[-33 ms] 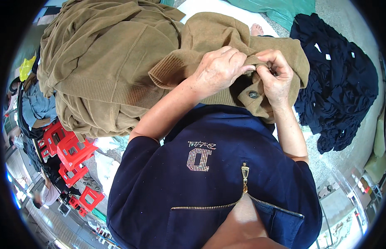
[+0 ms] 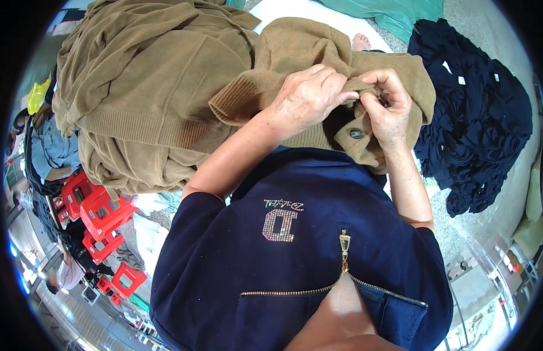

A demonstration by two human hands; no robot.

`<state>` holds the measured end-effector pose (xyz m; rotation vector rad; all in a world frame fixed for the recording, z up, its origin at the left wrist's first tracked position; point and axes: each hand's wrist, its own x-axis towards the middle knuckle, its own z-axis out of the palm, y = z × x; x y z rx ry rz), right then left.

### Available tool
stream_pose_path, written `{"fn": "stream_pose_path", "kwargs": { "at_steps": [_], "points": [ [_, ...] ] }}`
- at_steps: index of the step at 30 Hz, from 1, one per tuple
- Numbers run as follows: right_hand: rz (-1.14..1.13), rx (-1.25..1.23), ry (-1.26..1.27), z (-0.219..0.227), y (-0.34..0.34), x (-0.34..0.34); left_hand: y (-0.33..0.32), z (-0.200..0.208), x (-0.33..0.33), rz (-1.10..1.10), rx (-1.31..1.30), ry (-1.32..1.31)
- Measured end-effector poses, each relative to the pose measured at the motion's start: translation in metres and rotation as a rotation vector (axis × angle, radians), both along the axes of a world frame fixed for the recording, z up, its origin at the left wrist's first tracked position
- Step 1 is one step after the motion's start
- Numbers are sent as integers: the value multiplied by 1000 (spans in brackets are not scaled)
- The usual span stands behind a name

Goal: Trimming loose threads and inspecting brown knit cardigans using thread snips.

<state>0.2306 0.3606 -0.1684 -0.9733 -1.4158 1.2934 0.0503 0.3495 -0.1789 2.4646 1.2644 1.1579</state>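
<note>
A brown knitted cardigan [image 2: 303, 50] lies across my lap, its ribbed cuff turned toward my left forearm. My left hand [image 2: 309, 96] pinches the cardigan's edge between thumb and fingers. Close beside it, my right hand [image 2: 389, 108] grips the same edge, thumb and forefinger bent around the fabric. Between the fingertips the cloth is bunched, and part of a dark button seems to show by the right fingers. Just below the right hand, a dark round button [image 2: 357, 133] sits on the cardigan's front band. The fingers hide the exact spot they hold.
A large heap of brown knitwear [image 2: 149, 76] rises at the left, touching the cardigan. Dark navy garments [image 2: 470, 117] are piled at the right. Red plastic stools [image 2: 105, 210] stand at the lower left, near another person [image 2: 67, 275]. Green sheeting [image 2: 394, 14] covers part of the far floor.
</note>
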Motion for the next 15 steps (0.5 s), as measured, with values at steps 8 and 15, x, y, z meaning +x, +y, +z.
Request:
{"fn": "stream_pose_path", "kwargs": {
  "at_steps": [8,15],
  "points": [
    [123,-14,-136,-3,-1,5,-2,12,-8,-86,-59,52],
    [127,61,-185,-4,2,8,-5,11,-10,-98,-123,51]
  ]
}}
